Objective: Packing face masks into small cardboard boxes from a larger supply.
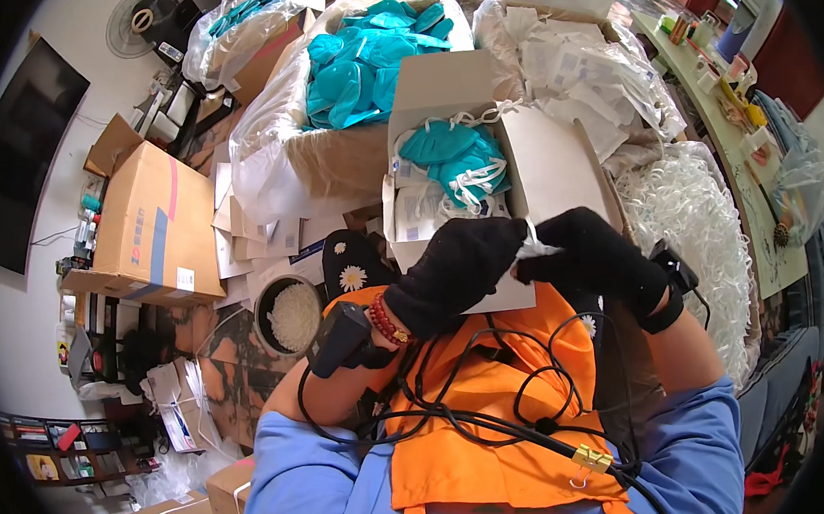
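Observation:
Both my hands wear black gloves and meet in front of a small white carton (548,152) on my lap. My left hand (456,271) is closed, its fingertips at one end of a thin white strip (534,246). Closed on the strip from the other side is my right hand (589,256). Whether the strip is elastic or plastic cannot be made out. Inside the carton, just beyond my hands, teal face masks (452,149) with white straps lie over white printed packets (425,208).
A lined box of teal masks (375,64) stands ahead. Right of it are a bag of white packets (585,63) and a heap of white straps (688,238). A brown carton (156,222) and a bowl of white bits (294,318) sit left. Black cables (452,412) cross my orange apron (502,451).

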Tool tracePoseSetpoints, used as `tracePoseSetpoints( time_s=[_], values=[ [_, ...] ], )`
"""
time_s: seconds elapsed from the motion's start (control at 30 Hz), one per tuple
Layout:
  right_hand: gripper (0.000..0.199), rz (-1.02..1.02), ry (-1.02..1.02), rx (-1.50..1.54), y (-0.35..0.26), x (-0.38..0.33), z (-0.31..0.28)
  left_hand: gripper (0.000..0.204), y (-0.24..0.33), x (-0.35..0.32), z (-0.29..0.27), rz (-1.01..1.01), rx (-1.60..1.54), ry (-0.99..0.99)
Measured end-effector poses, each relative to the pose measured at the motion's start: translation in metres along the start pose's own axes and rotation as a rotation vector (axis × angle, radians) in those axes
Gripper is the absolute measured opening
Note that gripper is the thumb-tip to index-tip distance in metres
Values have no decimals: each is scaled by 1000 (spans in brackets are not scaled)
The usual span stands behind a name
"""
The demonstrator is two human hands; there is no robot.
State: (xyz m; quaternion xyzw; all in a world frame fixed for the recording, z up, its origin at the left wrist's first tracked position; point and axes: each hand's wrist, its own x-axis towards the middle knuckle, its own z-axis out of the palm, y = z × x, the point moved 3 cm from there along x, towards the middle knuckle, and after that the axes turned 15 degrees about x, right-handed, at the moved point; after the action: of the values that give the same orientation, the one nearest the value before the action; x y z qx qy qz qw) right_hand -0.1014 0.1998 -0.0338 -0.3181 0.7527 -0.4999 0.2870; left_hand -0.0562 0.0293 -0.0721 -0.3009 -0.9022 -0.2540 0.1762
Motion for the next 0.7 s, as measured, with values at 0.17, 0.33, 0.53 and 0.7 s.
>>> tracePoseSetpoints(
  time_s=[0.17, 0.33, 0.53, 0.7],
  values=[
    [17, -18, 49, 550, 24, -7, 15, 17, 3, -6, -1, -136, -237, -150],
    [31, -278, 136, 863, 51, -16, 27, 31, 27, -3, 2, -696, -880, -441],
    [51, -238, 454, 651, -28, -56, 52, 33, 58, -42, 12, -661, -1804, -368],
    [25, -101, -107, 719, -16, -102, 49, 26, 71, -50, -9, -27, -1069, -368]
  ],
)
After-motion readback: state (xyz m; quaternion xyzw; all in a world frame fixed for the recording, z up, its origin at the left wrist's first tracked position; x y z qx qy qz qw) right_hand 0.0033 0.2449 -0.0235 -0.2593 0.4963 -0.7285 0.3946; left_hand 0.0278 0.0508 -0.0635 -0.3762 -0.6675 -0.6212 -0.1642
